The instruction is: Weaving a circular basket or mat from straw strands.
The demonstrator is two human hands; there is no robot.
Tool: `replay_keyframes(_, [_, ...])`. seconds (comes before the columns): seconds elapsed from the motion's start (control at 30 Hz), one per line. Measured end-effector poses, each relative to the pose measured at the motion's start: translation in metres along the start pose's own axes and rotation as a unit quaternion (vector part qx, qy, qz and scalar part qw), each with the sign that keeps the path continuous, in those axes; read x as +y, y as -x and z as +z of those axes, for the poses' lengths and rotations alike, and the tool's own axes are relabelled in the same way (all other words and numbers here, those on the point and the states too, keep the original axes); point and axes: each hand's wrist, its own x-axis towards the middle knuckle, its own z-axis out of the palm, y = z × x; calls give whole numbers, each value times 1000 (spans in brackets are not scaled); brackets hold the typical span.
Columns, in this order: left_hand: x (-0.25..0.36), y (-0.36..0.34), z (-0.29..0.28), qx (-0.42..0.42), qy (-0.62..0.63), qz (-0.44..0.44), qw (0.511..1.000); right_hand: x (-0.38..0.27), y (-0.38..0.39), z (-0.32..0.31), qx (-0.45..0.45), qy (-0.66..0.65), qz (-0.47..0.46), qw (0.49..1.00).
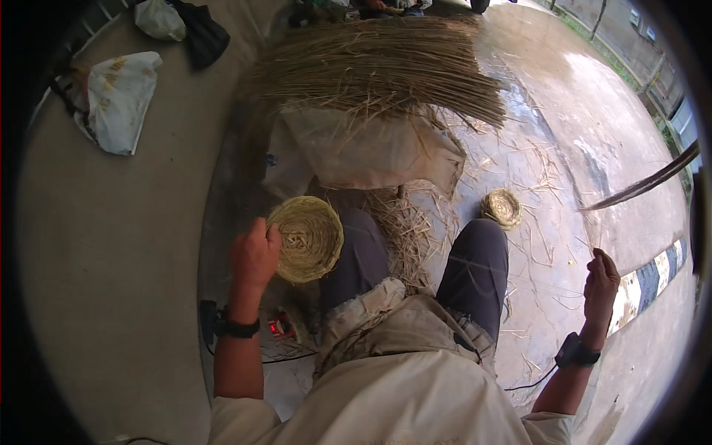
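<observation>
My left hand [256,252] grips the rim of a shallow round woven straw basket [305,241], its hollow turned up toward me, above my left knee. Far out to the right, my right hand [602,282] is raised with its fingers pinched together. A thin pale strand, very faint, seems to stretch from the basket across my knees to those fingers. On the floor beyond my right knee sits a smaller woven straw basket [502,208].
A big bundle of long dry stalks [378,67] lies ahead, above a pale cloth sheet [363,148]. Loose straw [408,237] litters the floor. White bags [122,100] and a black bag [200,33] lie far left. A striped kerb [649,285] and a dark tapering strip [653,178] are at right.
</observation>
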Motion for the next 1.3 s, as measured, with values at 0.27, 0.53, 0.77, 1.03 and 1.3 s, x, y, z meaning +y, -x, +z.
replay_keyframes(0.27, [-8, -1, -3, 11, -63, -27, 998, 76, -20, -6, -42, 221, -209, 952])
replay_keyframes(0.53, [60, 22, -6, -29, 52, 62, 996, -41, 96, 160, -341, 34, -96, 935])
replay_keyframes(0.77, [104, 45, -7, -71, 149, 88, 982, -70, 161, 285, -443, 10, -150, 884])
replay_keyframes(1.03, [105, 49, 1, -90, 195, 109, 971, -76, 160, 292, -565, -46, -232, 791])
replay_keyframes(1.3, [99, 51, 15, -104, 250, 70, 960, -92, 157, 274, -676, 1, -237, 698])
